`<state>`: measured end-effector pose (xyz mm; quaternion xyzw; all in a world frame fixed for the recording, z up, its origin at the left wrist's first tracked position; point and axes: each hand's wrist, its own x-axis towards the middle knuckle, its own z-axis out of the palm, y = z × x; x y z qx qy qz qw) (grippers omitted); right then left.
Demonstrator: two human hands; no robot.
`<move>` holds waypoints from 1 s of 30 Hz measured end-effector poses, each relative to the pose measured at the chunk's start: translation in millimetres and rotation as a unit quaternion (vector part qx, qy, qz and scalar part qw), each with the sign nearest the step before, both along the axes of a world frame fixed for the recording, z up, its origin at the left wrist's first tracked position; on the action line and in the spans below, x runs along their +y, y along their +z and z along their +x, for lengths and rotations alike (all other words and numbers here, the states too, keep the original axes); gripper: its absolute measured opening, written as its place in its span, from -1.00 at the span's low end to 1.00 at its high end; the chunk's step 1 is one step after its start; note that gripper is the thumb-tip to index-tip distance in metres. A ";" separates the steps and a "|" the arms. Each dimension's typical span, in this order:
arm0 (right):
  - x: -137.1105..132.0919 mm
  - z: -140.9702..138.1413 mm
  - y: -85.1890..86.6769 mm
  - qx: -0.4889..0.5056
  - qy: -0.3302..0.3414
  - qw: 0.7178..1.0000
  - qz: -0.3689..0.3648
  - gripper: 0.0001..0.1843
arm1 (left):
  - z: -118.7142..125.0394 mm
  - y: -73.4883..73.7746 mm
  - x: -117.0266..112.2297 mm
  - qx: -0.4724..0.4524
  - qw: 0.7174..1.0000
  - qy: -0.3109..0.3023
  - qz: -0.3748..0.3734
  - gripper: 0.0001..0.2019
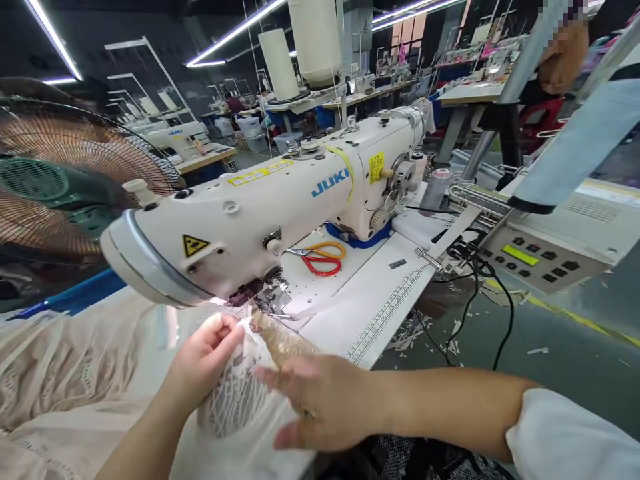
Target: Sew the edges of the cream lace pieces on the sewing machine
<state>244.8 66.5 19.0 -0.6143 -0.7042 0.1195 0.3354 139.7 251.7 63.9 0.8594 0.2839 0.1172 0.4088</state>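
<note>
My left hand (207, 360) pinches the edge of a white lace fabric (235, 397) just in front of the sewing machine's needle area. Over the lace's right side, my right hand (325, 403) is slightly blurred, with its fingers spread and nothing held in them. The white sewing machine (260, 213) stands across the table, its presser foot (273, 293) just beyond my left fingertips. A beige strip of material (285, 337) lies by the foot, partly under the lace. Scissors with red and orange handles (323, 259) rest on the machine bed behind the foot.
Gathered pale fabric (65, 360) covers the left side. A large fan (60, 180) stands at far left. Along the table's right edge runs a printed ruler (390, 313); beyond hang a control box (540, 250) and black cables (507, 320). Thread cones (280, 67) rise behind the machine.
</note>
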 end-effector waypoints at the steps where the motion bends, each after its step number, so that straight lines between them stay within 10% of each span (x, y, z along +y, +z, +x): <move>1: 1.9 -5.8 0.1 -0.017 0.019 1.000 -0.012 -0.25 | 1.1 -2.5 -0.6 -0.015 1.000 0.021 -0.006 -0.63; 5: 10.8 -8.8 7.5 -0.017 -0.026 0.997 -0.070 -0.77 | 0.2 -15.1 -8.7 0.009 0.992 0.079 0.101 -0.78; 11: 14.4 4.5 -4.7 0.004 -0.072 0.992 -0.100 -0.69 | -13.2 -19.1 -35.3 0.284 0.908 0.013 0.307 -0.80; 20: 18.6 2.6 -6.1 -0.021 -0.088 0.970 -0.226 -0.46 | -7.5 -19.9 -42.1 0.299 0.936 0.107 0.154 -0.54; 30: 30.1 25.8 -1.4 -0.100 -0.106 0.979 -0.143 -0.52 | -12.8 -25.8 -36.8 0.313 0.911 -0.033 0.267 -0.63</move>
